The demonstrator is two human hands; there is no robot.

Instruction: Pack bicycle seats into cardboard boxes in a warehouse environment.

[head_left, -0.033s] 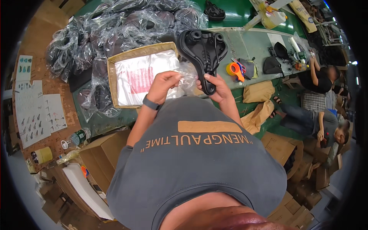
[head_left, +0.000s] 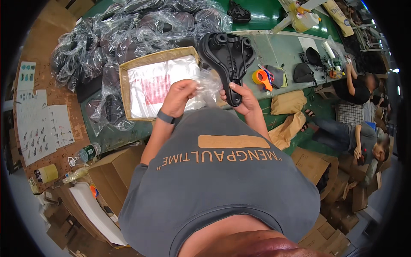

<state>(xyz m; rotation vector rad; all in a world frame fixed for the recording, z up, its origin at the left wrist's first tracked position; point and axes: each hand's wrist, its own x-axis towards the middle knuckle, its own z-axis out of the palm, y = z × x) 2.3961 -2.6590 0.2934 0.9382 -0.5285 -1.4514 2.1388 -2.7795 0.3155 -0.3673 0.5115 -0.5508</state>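
Note:
A black bicycle saddle (head_left: 226, 55) is held with its underside toward me, its wide end pointing away. My right hand (head_left: 244, 98) grips its narrow nose, thumb on top. My left hand (head_left: 179, 96) pinches a clear plastic bag (head_left: 208, 88), which stretches across to the saddle's side. Whether my right fingers also hold the bag's other edge, I cannot tell. Just beyond my left hand sits a shallow cardboard box (head_left: 124, 92) with a stack of flat clear bags (head_left: 156, 81) bearing red print.
Many plastic-wrapped saddles (head_left: 141, 32) are heaped at the far left of the green table (head_left: 267, 47). Orange tape (head_left: 260, 77) and scissors lie right of the saddle. Cardboard boxes (head_left: 113, 171) stand close on my left. Two people (head_left: 364, 132) sit at the right.
My left hand has shifted slightly left, drawing the plastic bag outward. The saddle and my right hand have barely moved.

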